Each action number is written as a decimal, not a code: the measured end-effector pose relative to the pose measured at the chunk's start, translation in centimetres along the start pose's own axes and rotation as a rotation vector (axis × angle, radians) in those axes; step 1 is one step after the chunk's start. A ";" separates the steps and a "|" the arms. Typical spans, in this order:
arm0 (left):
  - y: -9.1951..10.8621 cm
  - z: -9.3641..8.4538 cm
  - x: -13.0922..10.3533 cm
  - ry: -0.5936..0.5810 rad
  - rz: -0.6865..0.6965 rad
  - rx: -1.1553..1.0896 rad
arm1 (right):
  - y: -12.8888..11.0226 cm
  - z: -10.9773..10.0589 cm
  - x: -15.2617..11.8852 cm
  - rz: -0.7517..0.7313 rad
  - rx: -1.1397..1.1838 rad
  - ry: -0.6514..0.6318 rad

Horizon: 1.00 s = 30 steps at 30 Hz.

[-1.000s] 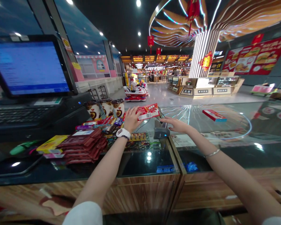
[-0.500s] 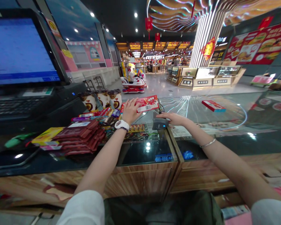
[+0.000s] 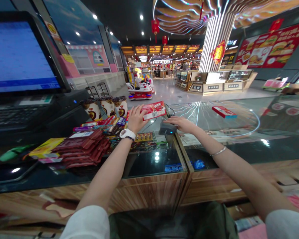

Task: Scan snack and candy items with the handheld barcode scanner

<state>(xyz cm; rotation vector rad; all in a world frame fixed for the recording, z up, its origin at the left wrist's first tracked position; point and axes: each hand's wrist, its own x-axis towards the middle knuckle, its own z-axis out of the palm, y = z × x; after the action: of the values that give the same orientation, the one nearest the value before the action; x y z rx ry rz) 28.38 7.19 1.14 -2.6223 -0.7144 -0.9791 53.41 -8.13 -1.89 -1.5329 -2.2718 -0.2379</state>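
My left hand (image 3: 136, 118), with a white watch at its wrist, is closed on the left end of a red packaged box (image 3: 153, 111) above the counter. A white barcode panel shows on the box's near side. To the right of it, my right hand (image 3: 182, 124) reaches over a dark handheld barcode scanner (image 3: 167, 128) with a small blue light. Its fingers are stretched out at the scanner's top; whether they touch it I cannot tell. The scanner sits on the glass counter (image 3: 144, 164), its cable behind it.
Dark red packets (image 3: 83, 147) are stacked left of my left arm, beside a yellow box (image 3: 46, 147). Several snack cups (image 3: 106, 107) and bars stand behind. A monitor (image 3: 22, 56) and keyboard (image 3: 27, 111) fill the left. Another red box (image 3: 224, 112) lies on the right-hand counter.
The whole view has shifted slightly, so things sit a little further left. My right hand's fingers have lifted and spread a little at the scanner. The left hand keeps its hold on the red box.
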 end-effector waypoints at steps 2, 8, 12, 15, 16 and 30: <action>-0.1 0.1 0.0 0.014 0.002 -0.004 | -0.2 -0.3 -0.1 0.019 -0.037 0.052; -0.3 0.2 -0.1 0.049 0.016 0.012 | 0.4 -0.7 -0.4 0.077 -0.073 0.194; -0.3 0.2 -0.1 0.068 0.011 0.017 | 0.6 -1.1 -0.4 0.060 0.016 0.259; -0.3 0.2 -0.1 0.074 0.011 0.039 | 0.2 -1.4 -0.3 0.100 0.081 0.287; -0.3 0.2 -0.1 0.074 0.012 0.044 | 0.0 -1.5 -0.3 0.127 0.097 0.300; -0.8 0.2 -0.2 0.085 -0.033 0.063 | 0.8 -2.4 -0.9 0.363 0.215 0.364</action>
<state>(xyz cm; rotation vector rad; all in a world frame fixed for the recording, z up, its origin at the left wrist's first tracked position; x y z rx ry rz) 27.91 7.90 0.89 -2.5062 -0.7570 -1.0527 54.92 -9.43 -0.14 -1.6023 -1.6525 -0.1490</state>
